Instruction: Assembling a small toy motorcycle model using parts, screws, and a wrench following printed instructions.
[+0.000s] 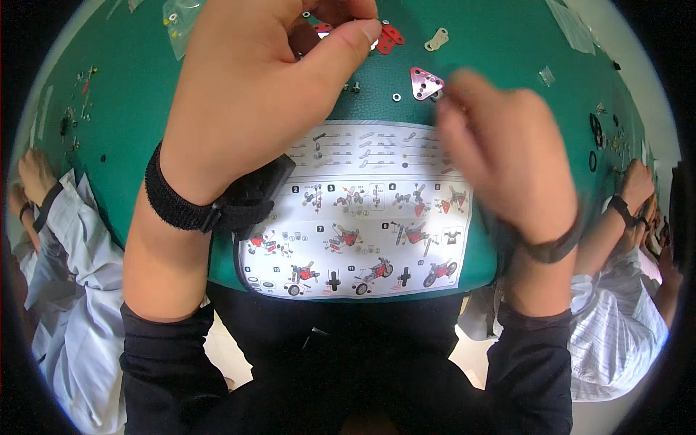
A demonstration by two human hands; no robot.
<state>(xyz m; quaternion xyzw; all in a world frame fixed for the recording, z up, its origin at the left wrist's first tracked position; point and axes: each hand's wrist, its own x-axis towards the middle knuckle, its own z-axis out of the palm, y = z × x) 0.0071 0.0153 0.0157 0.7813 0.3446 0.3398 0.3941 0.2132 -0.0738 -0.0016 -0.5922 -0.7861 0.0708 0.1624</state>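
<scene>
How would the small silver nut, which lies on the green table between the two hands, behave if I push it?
The nut lies with its hole facing up, so it would probably slide rather than roll. Its metallic shine suggests stiffness. Being much smaller than the triangular plate nearby, it is likely light.

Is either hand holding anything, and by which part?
Can't tell for either. Right hand: blurred fingertips at the right corner of the red triangular plate; grip or overlap unclear. Left hand: thumb and fingers by small red plates, any hold hidden.
</scene>
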